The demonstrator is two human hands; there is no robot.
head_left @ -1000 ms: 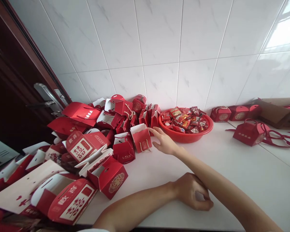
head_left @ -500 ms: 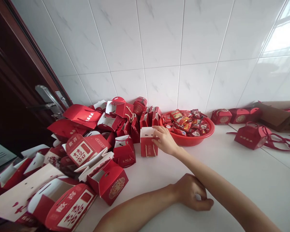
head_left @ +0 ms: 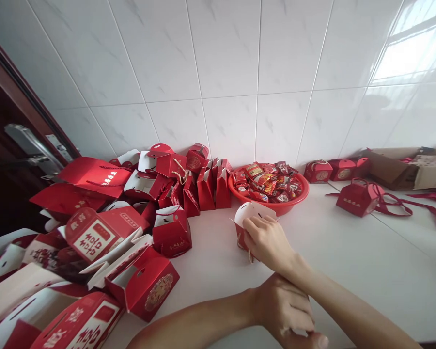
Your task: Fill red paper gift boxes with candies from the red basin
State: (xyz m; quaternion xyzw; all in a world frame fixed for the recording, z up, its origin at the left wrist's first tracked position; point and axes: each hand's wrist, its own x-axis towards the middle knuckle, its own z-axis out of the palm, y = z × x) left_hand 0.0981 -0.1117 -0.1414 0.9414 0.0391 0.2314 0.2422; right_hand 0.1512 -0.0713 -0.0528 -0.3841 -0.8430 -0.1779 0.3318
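Observation:
A small red gift box (head_left: pixel 241 236) with a white inside and a cord handle stands open-topped in front of the bowl. My right hand (head_left: pixel 267 242) grips its near right edge, fingers hooked over the rim and hiding part of it. Below my right wrist, my left hand (head_left: pixel 285 310) rests low over the table, loosely curled with nothing visible in it. Just behind the gift box, a red plastic bowl (head_left: pixel 281 207) is heaped with wrapped candies (head_left: pixel 269 182).
Many red gift boxes (head_left: pixel 172 235) and folded cartons pile up on the left. Against the tiled wall stand filled-looking boxes (head_left: pixel 318 172). A ribboned box (head_left: pixel 358 198), loose ribbon (head_left: pixel 421 202) and a brown carton (head_left: pixel 392 169) lie to the right. A door handle (head_left: pixel 31 143) shows far left.
My right hand has brought the gift box nearer and to the right, away from the pile, and the box has turned. My left hand stays curled. The view has shifted rightward.

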